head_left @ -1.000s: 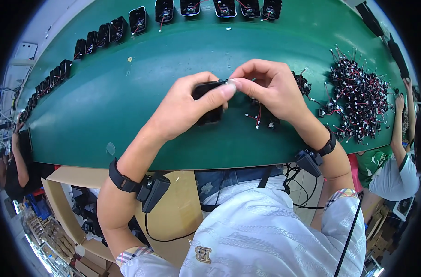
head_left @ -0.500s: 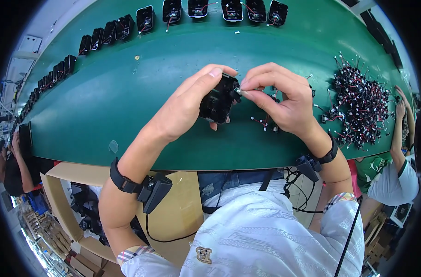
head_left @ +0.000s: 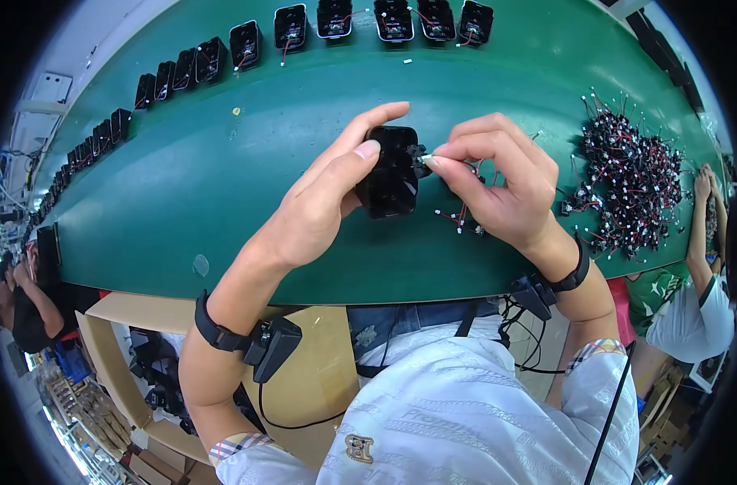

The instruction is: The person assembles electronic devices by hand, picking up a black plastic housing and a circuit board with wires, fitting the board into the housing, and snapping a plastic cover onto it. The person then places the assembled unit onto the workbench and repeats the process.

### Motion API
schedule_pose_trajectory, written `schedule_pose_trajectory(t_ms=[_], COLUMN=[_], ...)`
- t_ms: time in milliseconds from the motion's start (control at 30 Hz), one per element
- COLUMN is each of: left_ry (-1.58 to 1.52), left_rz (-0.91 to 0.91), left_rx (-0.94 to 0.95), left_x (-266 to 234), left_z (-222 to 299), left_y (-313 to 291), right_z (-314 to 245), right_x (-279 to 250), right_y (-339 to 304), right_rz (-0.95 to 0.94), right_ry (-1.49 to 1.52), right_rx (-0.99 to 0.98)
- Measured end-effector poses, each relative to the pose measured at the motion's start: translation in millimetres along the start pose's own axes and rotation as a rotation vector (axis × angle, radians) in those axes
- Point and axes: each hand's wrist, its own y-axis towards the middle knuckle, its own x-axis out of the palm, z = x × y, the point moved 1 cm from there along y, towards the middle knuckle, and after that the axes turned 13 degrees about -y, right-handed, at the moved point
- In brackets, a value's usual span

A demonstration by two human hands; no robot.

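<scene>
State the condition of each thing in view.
Glossy black rounded-rectangular housing: held in the left hand.
Small black-and-white part: pinched by the right hand at the housing's edge.
Black parts with red wires: heaped loosely.
Black box-shaped housings: arranged in a curved row.
Brown cardboard box: open, black items inside.

Down we look from the wearer's head, left lens of a side-by-side pair, upright and wide! The shirt (head_left: 465, 404) looms close along the bottom, the left grip (head_left: 324, 190) and right grip (head_left: 506, 182) land around mid-frame, and out beyond them sweeps the green counter (head_left: 174, 194), its edges bending as the fisheye's dark rim closes in.
</scene>
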Motion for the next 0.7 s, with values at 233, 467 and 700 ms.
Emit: schedule_pose_trajectory(t_ms=[233,467,700], left_ry=[0.060,-0.093,-0.157], left_rz=[-0.048,-0.142,-0.216], left_rx=[0.099,0.021,-0.034], left_x=[12,10,11], left_z=[-7,-7,-5], left_y=[-5,1,-2], right_z=[-7,-3,-6], right_x=[3,5,4], right_y=[2,-2,-5], right_rz=[0.099,0.126,0.174], right_ry=[-0.119,0.019,0.078], right_rx=[-0.091,-0.166,-0.110])
